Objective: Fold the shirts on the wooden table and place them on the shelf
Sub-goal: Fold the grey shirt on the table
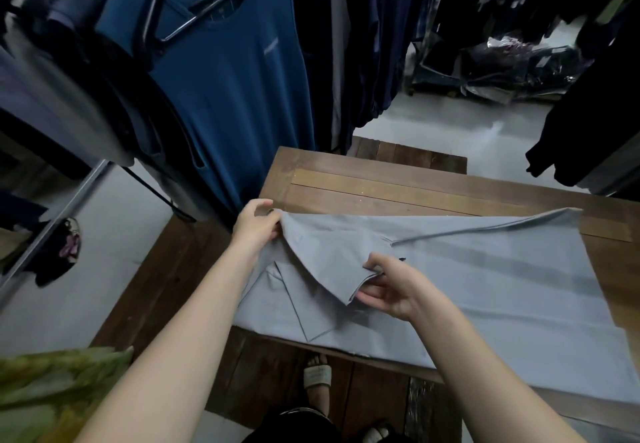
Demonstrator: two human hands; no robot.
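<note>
Grey shirt (485, 280) lies across wooden table (381, 183) among hanging clothes (235, 96).

The shirt (485, 287) lies across the table's (381, 183) near half, overhanging the near edge. The left hand (254, 226) grips it at the left edge; the right hand (391, 287) grips it further right. Hung shirts (235, 79) stand behind the far-left corner.

I count one grey shirt (485, 287) on one wooden table (381, 179); two hands, a left hand (254, 224) and a right hand (391, 285); one blue shirt (235, 96) hanging; two sandalled feet (317, 375), the second partly cut off; the dark hanging garments (363, 44) overlap too much to count.
</note>
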